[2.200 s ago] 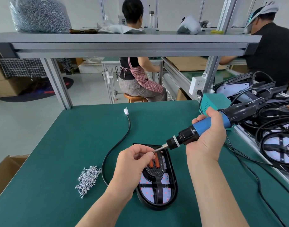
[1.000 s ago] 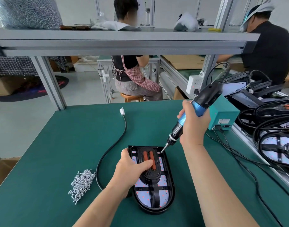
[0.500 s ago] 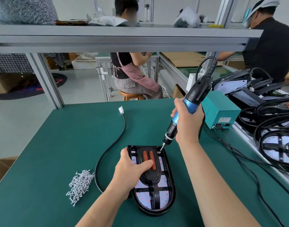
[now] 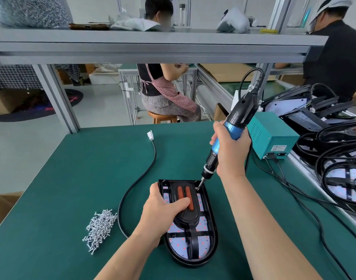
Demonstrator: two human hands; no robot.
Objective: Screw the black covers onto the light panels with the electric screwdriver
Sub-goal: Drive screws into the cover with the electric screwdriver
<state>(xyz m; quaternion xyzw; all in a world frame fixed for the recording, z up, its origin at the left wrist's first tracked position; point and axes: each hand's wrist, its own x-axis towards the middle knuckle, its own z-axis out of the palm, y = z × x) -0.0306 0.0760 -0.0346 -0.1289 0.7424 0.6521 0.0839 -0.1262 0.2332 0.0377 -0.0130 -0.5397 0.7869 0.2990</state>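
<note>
1. Head view: a green-matted workbench (image 4: 72, 178) stands under a grey aluminium shelf (image 4: 153, 45), with two people working beyond.
2. A black-rimmed, rounded light panel (image 4: 205, 245) lies flat at the bench's near middle, and its black ribbed cover (image 4: 185, 217) with two orange strips sits on top.
3. The left hand (image 4: 163, 211) clamps the panel, thumb across the cover and fingers curled over the left edge.
4. The right hand (image 4: 231, 154) is fisted round a blue-and-black electric screwdriver (image 4: 239, 112), whose bit tip touches the panel's far right corner.
5. A heap of small silver screws (image 4: 100, 229) lies to the left, and a teal metal power box (image 4: 274, 136) stands to the right.
</note>
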